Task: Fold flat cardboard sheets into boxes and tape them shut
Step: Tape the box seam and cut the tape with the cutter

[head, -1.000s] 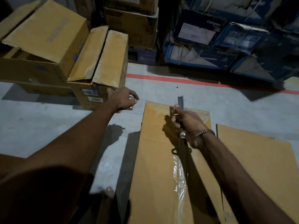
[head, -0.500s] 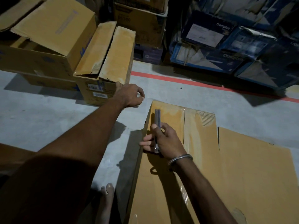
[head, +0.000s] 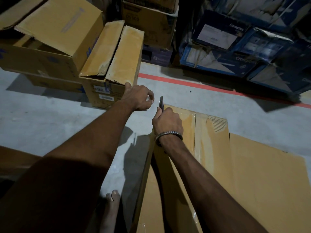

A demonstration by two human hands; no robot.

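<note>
The right hand (head: 167, 121) clenches its grip round a slim dark cutter (head: 161, 103) at the far left corner of the taped box (head: 183, 165) on the floor (head: 50, 118). The left hand (head: 138, 97) hovers just beyond that corner, fingers curled as if pinching something pale, probably tape; what exactly cannot be told. The step looks like trimming tape at the seam's end. Next would be severing it cleanly and pressing the loose end down.

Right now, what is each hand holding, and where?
Right hand grips a slim dark metal tool by its lower end. Left hand: cannot tell.
</note>
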